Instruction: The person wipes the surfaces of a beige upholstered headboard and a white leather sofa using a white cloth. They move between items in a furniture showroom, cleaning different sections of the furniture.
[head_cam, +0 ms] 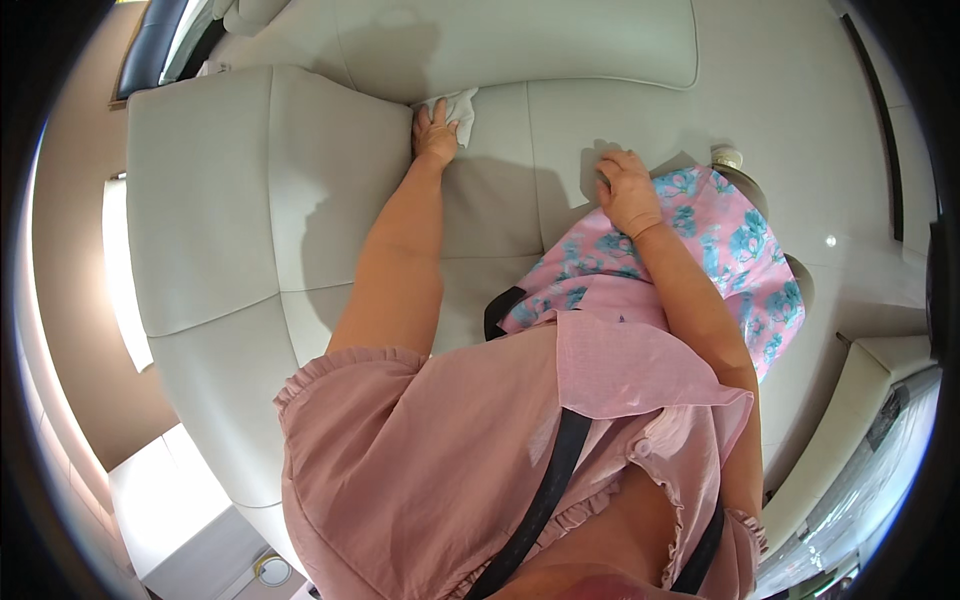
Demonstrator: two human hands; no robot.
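Note:
My left hand (435, 139) lies on a white cloth (463, 116), pressing it into the corner where the seat meets the upright cushion of a light grey leather sofa (202, 202). Part of the cloth is hidden under the palm. Over the front of the seat, my right hand (628, 191) has its fingers loosely bent and the thumb apart, with nothing seen in it. Its wrist is in front of a pink apron (720, 247) with blue flowers, which hangs from my body.
Another sofa section (555, 41) extends along the far side. Glossy floor (817, 187) lies to the right, with a small pale object (727, 157) beside the apron. A cream piece of furniture (847, 405) with clear plastic stands lower right, a white cabinet (172, 487) lower left.

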